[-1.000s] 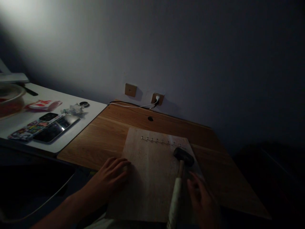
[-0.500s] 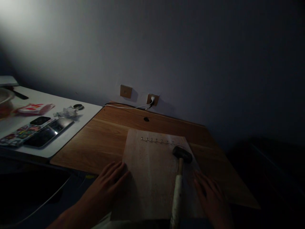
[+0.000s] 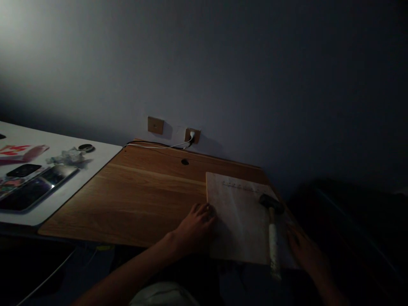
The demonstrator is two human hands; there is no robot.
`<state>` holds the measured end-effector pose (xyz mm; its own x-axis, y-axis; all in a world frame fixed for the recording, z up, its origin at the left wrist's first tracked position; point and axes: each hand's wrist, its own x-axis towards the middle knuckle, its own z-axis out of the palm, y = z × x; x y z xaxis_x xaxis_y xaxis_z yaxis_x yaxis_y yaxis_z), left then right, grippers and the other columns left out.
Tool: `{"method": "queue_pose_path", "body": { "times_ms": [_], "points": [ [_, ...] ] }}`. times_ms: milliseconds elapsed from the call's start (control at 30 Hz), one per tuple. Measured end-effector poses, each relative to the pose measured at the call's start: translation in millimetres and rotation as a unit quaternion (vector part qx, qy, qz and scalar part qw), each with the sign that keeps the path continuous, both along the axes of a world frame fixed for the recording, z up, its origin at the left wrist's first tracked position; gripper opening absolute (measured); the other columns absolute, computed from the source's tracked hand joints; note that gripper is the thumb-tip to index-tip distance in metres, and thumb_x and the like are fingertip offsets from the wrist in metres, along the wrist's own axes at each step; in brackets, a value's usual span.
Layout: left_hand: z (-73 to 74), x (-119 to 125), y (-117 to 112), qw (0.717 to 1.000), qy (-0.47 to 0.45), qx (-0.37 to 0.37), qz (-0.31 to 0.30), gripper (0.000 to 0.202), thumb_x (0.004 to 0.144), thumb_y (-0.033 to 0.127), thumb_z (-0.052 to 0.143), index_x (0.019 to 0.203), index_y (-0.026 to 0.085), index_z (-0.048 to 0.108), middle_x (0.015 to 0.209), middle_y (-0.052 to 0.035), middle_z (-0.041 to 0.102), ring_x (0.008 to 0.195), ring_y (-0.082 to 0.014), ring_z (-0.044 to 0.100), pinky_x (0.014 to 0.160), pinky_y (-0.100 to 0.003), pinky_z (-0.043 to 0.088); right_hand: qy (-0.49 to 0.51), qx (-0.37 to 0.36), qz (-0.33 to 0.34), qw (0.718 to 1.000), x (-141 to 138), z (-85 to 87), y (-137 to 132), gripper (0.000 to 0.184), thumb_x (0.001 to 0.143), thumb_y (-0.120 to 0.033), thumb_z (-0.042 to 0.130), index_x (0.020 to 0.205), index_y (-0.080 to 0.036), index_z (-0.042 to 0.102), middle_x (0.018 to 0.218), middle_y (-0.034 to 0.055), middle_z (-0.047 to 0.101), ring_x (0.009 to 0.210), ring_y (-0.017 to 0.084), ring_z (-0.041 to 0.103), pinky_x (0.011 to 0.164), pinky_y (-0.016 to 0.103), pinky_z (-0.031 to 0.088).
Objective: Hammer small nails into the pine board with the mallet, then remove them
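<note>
A flat wooden board (image 3: 239, 225) lies on the right part of the brown table, with a row of several small nails (image 3: 239, 186) along its far edge. On the board's right side rests a mallet (image 3: 273, 242) with a black head and a pale, worn handle, whose end reaches past the near edge. My left hand (image 3: 199, 223) grips the board's left edge with curled fingers. At the opposite edge my right hand (image 3: 306, 253) holds the board from the right, dim in shadow. Neither hand touches the mallet.
The brown wooden table (image 3: 149, 191) meets a wall with two sockets, one with a plug and cables (image 3: 192, 136). A white table (image 3: 98, 157) on the left bears a phone (image 3: 38, 187), crumpled clear plastic (image 3: 68, 157) and a red-lettered packet (image 3: 24, 154). Dark shapes stand at right.
Both hands have shifted the board to the right across the table, with the nails and the mallet on it. The view has also turned slightly to the right.
</note>
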<state>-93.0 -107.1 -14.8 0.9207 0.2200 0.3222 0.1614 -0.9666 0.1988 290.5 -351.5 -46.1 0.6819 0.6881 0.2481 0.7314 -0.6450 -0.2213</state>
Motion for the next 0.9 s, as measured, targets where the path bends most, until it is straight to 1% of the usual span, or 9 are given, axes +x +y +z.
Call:
{"method": "queue_pose_path", "body": {
  "times_ms": [100,200,300,433,533,600,700,833,900],
  "points": [
    [-4.8,28,-3,1.000,-0.005,0.000,-0.008,0.050,0.100,0.055,0.055,0.130,0.015,0.064,0.142,-0.0206,0.060,0.138,-0.0373,0.050,0.112,-0.057,0.040,0.000,0.002,-0.016,1.000,23,3.6,-1,0.055,0.089,-0.044,0.035,0.113,-0.018,0.077,0.129,0.0188,0.074,0.120,0.037,0.069,0.106,0.054,0.050],
    [-7.3,40,-11,1.000,-0.021,0.000,-0.020,0.052,0.101,0.057,0.053,0.130,0.015,0.064,0.147,-0.0203,0.056,0.139,-0.0368,0.049,0.112,-0.057,0.041,-0.005,0.004,-0.020,1.000,35,5.3,-4,0.045,0.081,-0.041,0.039,0.095,-0.024,0.078,0.121,0.0168,0.078,0.126,0.036,0.066,0.107,0.052,0.050],
    [-9.1,41,-19,0.998,-0.036,0.007,-0.057,0.051,0.103,0.056,0.049,0.131,0.014,0.063,0.144,-0.0177,0.059,0.139,-0.0333,0.050,0.112,-0.053,0.041,-0.006,-0.003,-0.040,0.999,37,7.0,-8,0.042,0.078,-0.046,0.042,0.086,-0.025,0.078,0.110,0.0190,0.080,0.117,0.041,0.069,0.100,0.055,0.054],
    [-12.3,40,-23,0.996,-0.050,0.001,-0.069,0.047,0.104,0.053,0.050,0.127,0.014,0.063,0.134,-0.0153,0.066,0.134,-0.0300,0.055,0.113,-0.051,0.040,0.005,-0.006,-0.069,0.998,33,12.9,-9,0.052,0.081,-0.054,0.042,0.091,-0.021,0.081,0.097,0.0254,0.080,0.094,0.045,0.074,0.083,0.059,0.058],
    [-10.5,35,-17,0.997,-0.049,-0.003,-0.055,0.043,0.104,0.052,0.051,0.122,0.015,0.065,0.128,-0.0142,0.068,0.125,-0.0288,0.061,0.111,-0.050,0.041,0.020,-0.004,-0.056,0.998,28,18.7,-8,0.050,0.081,-0.054,0.043,0.086,-0.023,0.081,0.099,0.0235,0.081,0.094,0.044,0.075,0.085,0.056,0.059],
    [-5.7,24,-10,0.998,-0.043,-0.004,-0.045,0.041,0.103,0.051,0.054,0.119,0.016,0.065,0.122,-0.0133,0.070,0.118,-0.0280,0.064,0.108,-0.048,0.043,0.030,-0.005,-0.040,0.999,20,21.0,-7,0.051,0.081,-0.055,0.043,0.088,-0.022,0.081,0.104,0.0225,0.081,0.098,0.043,0.076,0.090,0.054,0.058],
    [4.3,-7,2,0.999,-0.038,-0.012,-0.024,0.034,0.102,0.047,0.057,0.115,0.017,0.065,0.111,-0.0107,0.073,0.107,-0.0252,0.067,0.100,-0.042,0.047,0.037,-0.004,-0.002,0.999,-3,21.3,-6,0.057,0.082,-0.057,0.044,0.100,-0.017,0.081,0.115,0.0227,0.079,0.109,0.042,0.074,0.100,0.054,0.055],
    [15.0,-68,15,0.999,-0.047,-0.021,0.017,0.023,0.106,0.037,0.051,0.110,0.019,0.065,0.101,-0.0062,0.074,0.094,-0.0215,0.069,0.092,-0.037,0.050,0.042,0.032,0.037,0.998,-57,16.3,4,0.066,0.091,-0.059,0.040,0.122,-0.012,0.073,0.127,0.0225,0.075,0.121,0.041,0.069,0.105,0.058,0.052],
    [17.3,-102,21,0.997,-0.055,-0.013,0.046,0.024,0.107,0.031,0.045,0.111,0.020,0.066,0.095,-0.0054,0.074,0.087,-0.0196,0.069,0.087,-0.035,0.051,0.045,0.052,0.070,0.995,-88,11.9,13,0.063,0.093,-0.058,0.041,0.129,-0.014,0.069,0.128,0.0199,0.075,0.120,0.038,0.070,0.103,0.056,0.054]
  ]
}}
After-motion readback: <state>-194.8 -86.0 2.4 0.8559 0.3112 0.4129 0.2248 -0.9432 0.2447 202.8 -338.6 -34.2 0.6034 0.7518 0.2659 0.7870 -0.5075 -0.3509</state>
